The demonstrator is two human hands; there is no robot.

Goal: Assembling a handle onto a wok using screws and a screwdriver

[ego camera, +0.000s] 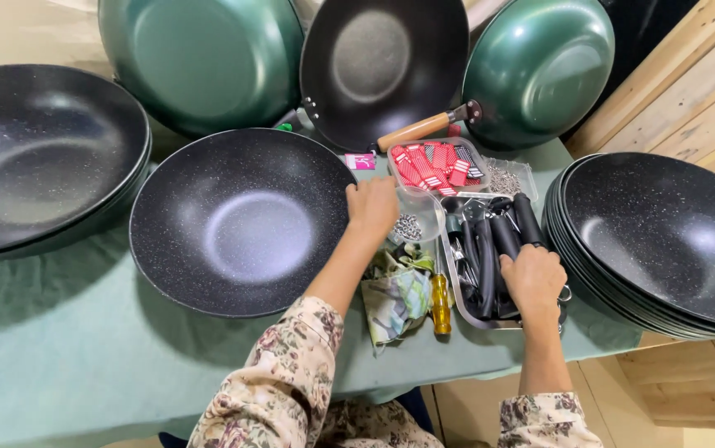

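**Handles in hand, pan still bare**

My right hand (533, 278) is closed around one of the black handles (490, 249) lying in the metal tray (455, 299), gripping it from above. My left hand (372, 207) rests with curled fingers on the rim of the speckled black pan (241, 222) in front of me, just beside the small clear tub of metal rivets (411, 224); whether it pinches anything I cannot tell.

As I judge it, the work is at an early point for this pan: it has no handle on it, and the stack of black pans (664, 241) at my right has none either. One pan with a wooden handle (382, 66) leans at the back between two green pan bottoms (204, 58).

A yellow-handled screwdriver (440, 303) and a crumpled cloth (395, 294) lie between my arms, a tub of red tags (436, 166) beyond. Everything sits on a green tablecloth (59, 348); pale wooden planks (689, 91) stand to the right.
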